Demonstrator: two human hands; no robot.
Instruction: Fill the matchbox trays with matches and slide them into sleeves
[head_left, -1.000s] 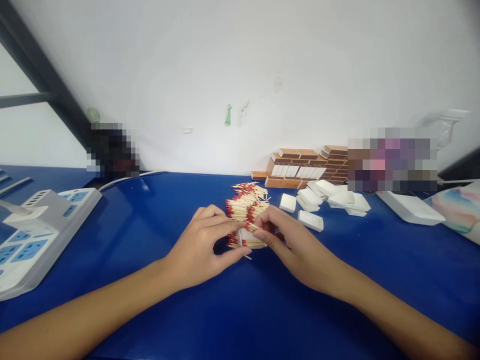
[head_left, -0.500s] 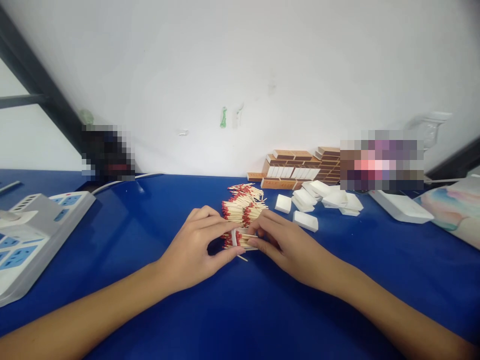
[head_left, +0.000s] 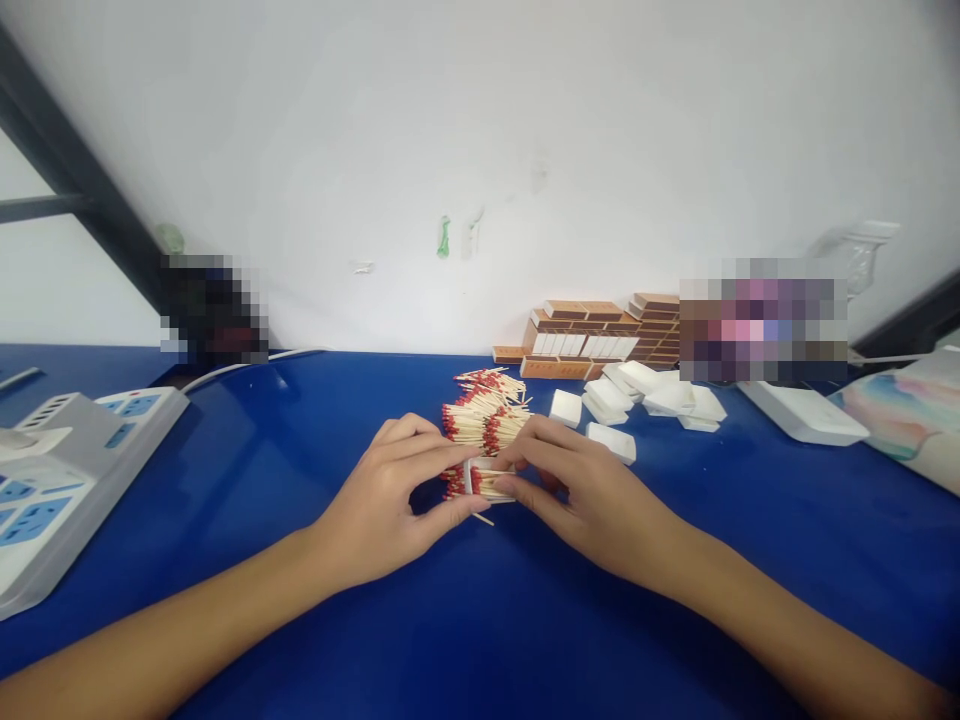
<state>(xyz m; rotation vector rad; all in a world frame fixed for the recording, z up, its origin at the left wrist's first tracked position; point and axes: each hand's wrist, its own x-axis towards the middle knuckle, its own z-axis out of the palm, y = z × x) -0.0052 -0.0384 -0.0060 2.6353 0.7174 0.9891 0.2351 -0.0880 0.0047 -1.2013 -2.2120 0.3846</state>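
Both hands meet at the middle of a blue table [head_left: 480,620]. My left hand [head_left: 390,500] and my right hand [head_left: 577,485] pinch a small white matchbox tray [head_left: 487,480] filled with red-tipped matches. Thumbs and fingers of both hands are closed on the tray's ends. Just behind the tray lies a loose pile of red-tipped matches [head_left: 484,410]. One stray match [head_left: 484,518] lies on the table under the tray.
Several empty white trays [head_left: 637,405] lie to the right of the pile. Brown matchbox sleeves [head_left: 600,335] are stacked against the white wall. A white power strip [head_left: 67,480] sits at the left; a white flat box [head_left: 806,415] and a colourful sheet [head_left: 900,410] at the right.
The hands have drawn the filled tray slightly toward me and to the left, out of the pile; their grip stays the same.
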